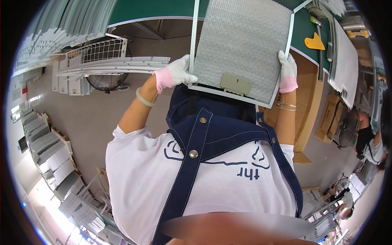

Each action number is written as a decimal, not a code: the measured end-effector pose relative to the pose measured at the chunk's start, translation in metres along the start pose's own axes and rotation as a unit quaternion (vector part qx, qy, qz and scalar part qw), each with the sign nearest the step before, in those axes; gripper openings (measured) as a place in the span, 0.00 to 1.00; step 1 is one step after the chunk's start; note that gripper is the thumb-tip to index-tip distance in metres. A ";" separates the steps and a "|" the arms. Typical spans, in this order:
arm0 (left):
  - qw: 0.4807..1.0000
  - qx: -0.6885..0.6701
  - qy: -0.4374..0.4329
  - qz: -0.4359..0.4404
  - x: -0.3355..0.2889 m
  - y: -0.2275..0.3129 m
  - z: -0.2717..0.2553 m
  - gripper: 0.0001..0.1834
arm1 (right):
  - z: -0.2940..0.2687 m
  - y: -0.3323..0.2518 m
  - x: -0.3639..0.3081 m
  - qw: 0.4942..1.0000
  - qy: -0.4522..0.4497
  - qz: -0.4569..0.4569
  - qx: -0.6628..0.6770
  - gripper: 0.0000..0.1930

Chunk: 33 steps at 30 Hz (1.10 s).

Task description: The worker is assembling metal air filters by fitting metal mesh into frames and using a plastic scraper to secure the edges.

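Note:
In front of my chest is a mesh filter panel (241, 45), a silvery metal mesh in a pale metal frame. A wedge-shaped gap shows between the mesh and the frame's left bar. Near the bottom bar, a grey-beige rectangular plate (236, 84) with a small dark slot lies against the mesh. My left hand (176, 74), in a white glove with a pink cuff, is closed round the lower left corner of the frame. Gloved the same way, my right hand (288, 71) grips the right bar, its fingertips partly hidden behind the frame.
On the green table (155, 9) at right lie a yellow scraper (314, 41), a long dark-handled tool (320, 65) and a stack of mesh sheets (345, 61). Frame strips (118, 66) jut out at left above a floor fan (107, 81). A cardboard box (304, 98) stands beside my right arm.

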<state>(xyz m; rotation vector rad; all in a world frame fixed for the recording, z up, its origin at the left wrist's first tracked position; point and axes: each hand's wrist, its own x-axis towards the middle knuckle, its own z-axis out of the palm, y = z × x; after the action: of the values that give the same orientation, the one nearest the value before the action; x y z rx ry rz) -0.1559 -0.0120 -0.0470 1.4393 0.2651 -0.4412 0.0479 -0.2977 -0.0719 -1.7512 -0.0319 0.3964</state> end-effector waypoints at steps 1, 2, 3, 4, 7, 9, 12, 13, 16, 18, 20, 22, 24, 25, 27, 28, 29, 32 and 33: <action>1.000 -0.009 0.007 0.017 0.000 -0.005 0.000 0.26 | 0.001 -0.003 -0.002 1.000 0.005 0.008 0.006 0.20; 0.999 -0.018 0.014 0.033 0.000 -0.008 0.001 0.27 | 0.001 -0.002 -0.002 1.000 0.006 0.008 0.006 0.20; 0.999 -0.018 0.014 0.033 0.000 -0.009 0.000 0.27 | 0.000 0.000 0.000 1.000 -0.001 0.004 0.005 0.20; 1.000 -0.010 0.022 0.013 -0.001 -0.004 0.002 0.26 | -0.002 0.002 0.001 1.000 -0.007 0.000 0.004 0.19; 0.999 0.005 0.044 -0.014 -0.002 -0.003 0.005 0.26 | -0.003 0.009 0.005 1.000 -0.011 0.008 0.014 0.18; 0.998 0.012 0.059 -0.021 -0.002 -0.002 0.006 0.25 | -0.005 0.008 0.006 1.000 -0.016 0.015 0.008 0.18; 0.998 -0.018 0.067 -0.004 -0.003 0.000 0.008 0.24 | -0.003 0.010 0.006 1.000 -0.013 0.008 0.018 0.18; 0.998 -0.006 0.069 -0.001 -0.001 -0.003 0.008 0.23 | -0.001 0.011 0.005 0.999 -0.004 -0.004 0.035 0.18; 0.998 0.016 0.068 -0.008 0.000 -0.012 0.004 0.22 | 0.002 0.006 0.002 1.000 0.002 -0.014 0.025 0.18; 0.997 0.025 0.064 -0.019 0.000 -0.017 0.003 0.22 | 0.005 -0.001 -0.003 1.000 0.008 -0.012 0.014 0.18; 0.988 0.130 0.083 -0.019 0.002 -0.015 0.004 0.21 | 0.004 -0.002 -0.004 1.000 0.017 -0.009 0.003 0.18; 0.991 0.107 0.062 -0.044 -0.002 -0.002 0.006 0.22 | 0.003 0.001 -0.002 1.000 0.011 -0.013 0.008 0.17; 0.993 0.083 0.041 -0.070 -0.003 -0.001 0.005 0.23 | 0.003 -0.001 -0.003 1.000 0.015 -0.016 -0.008 0.17; 0.992 0.107 0.044 -0.057 -0.001 -0.006 0.004 0.25 | 0.004 -0.002 -0.004 0.999 0.017 -0.019 -0.022 0.16; 0.989 0.131 0.048 -0.045 -0.001 -0.011 0.005 0.27 | 0.003 -0.002 -0.005 1.000 0.006 -0.004 -0.018 0.17; 0.967 0.231 0.093 -0.047 0.000 -0.006 0.010 0.26 | 0.003 -0.002 -0.005 1.000 -0.002 0.009 -0.015 0.19; 0.933 0.329 0.136 -0.047 0.001 -0.002 0.015 0.24 | 0.004 -0.003 -0.006 1.000 0.000 0.010 -0.015 0.19; 0.903 0.387 0.154 -0.106 0.002 0.005 0.022 0.23 | 0.007 -0.005 -0.010 1.000 0.014 0.012 -0.019 0.19; 0.903 0.388 0.153 -0.106 0.003 0.001 0.018 0.23 | 0.008 -0.006 -0.010 0.999 0.022 0.001 -0.025 0.18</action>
<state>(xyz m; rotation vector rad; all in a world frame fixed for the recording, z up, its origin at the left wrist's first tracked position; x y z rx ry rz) -0.1546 -0.0304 -0.0455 2.2843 0.5418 -0.5253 0.0373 -0.2912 -0.0653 -1.8083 -0.0076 0.3617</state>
